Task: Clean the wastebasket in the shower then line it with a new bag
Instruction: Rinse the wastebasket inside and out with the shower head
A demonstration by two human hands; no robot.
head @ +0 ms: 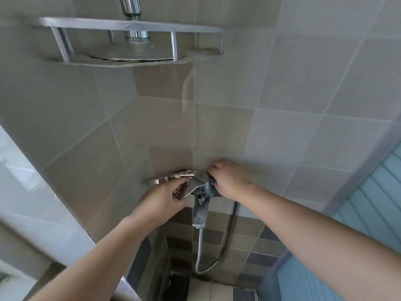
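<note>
At far left, a pale wall panel (19,170) borders the tiled corner. High on the wall, a metal corner shelf (128,40) sits below a chrome fitting (131,7). Lower down, the left hand (165,196) reaches up under the shower tap (199,185), fingers curled near its left end; whether they clamp the metal or merely touch it cannot be told. The right hand (230,179) lies over the tap's right side, fingers bent round the body or lever, apparently gripping it. A shower hose (199,253) hangs from the spout and loops back up toward the wall. To the right, a blue slatted surface (368,213) fills the edge.

The wastebasket is not identifiable in view; a dark shape at the bottom of the stall is too unclear to name.

Assessment: the step in hand appears to be setting the water for rinsing. Next move likely calls for a steady turn or lift of the lever, then directing flow onto the bin.
</note>
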